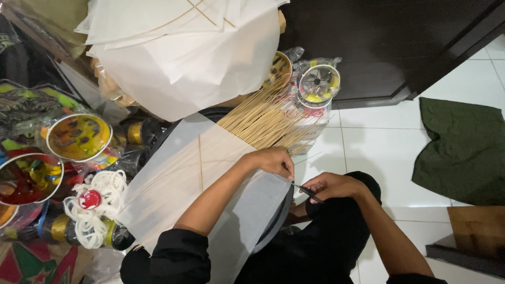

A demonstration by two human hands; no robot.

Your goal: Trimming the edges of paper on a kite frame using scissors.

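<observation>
A sheet of thin white paper (173, 184) with a thin bamboo stick (200, 163) laid along it lies over a dark round surface in front of me. My left hand (273, 160) pinches the paper's right corner. My right hand (329, 186) sits just right of it, holding a small dark blade (309, 194) against that corner. A bundle of thin bamboo sticks (265, 121) fans out just beyond my left hand.
Stacked white paper kites (184, 52) lie at the top. Colourful string spools (79, 138) and a white cord coil (97, 208) crowd the left. A wrapped spool (319, 84) stands by a dark cabinet (379, 42). A green cloth (465, 152) lies on the white tiles.
</observation>
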